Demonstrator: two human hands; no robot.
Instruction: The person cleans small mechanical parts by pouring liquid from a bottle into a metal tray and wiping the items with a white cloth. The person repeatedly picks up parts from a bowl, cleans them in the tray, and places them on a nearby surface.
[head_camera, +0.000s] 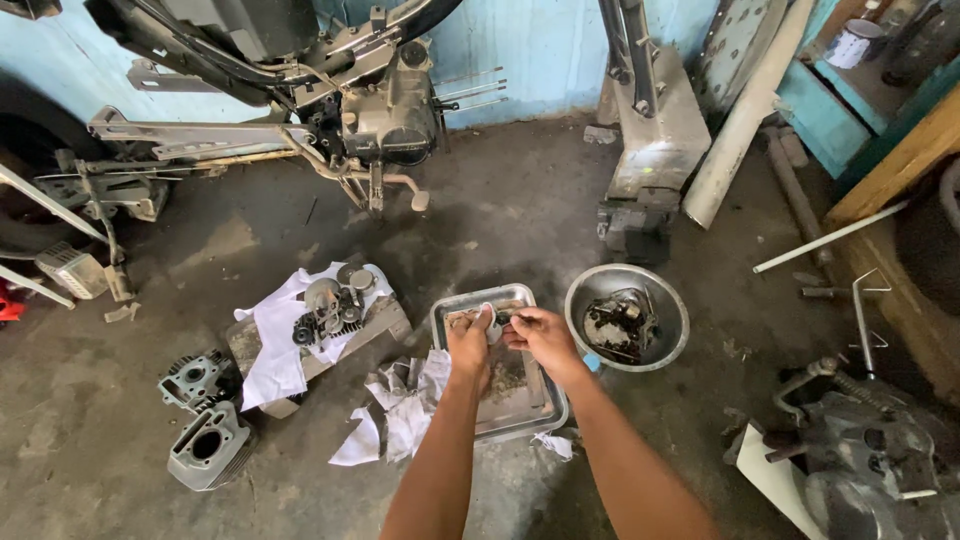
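Both my hands meet over a shallow metal tray on the concrete floor. My left hand pinches a scrap of white cloth at the fingertips. My right hand grips a small dark metal part that touches the cloth. The tray bottom looks dirty, with small bits at its far end. Crumpled white rags lie just left of the tray.
A round steel bowl with a greasy engine part sits right of the tray. Engine pieces rest on a white cloth on a block; two cylinder blocks lie at left. A stripped motorcycle stands behind; another engine is at right.
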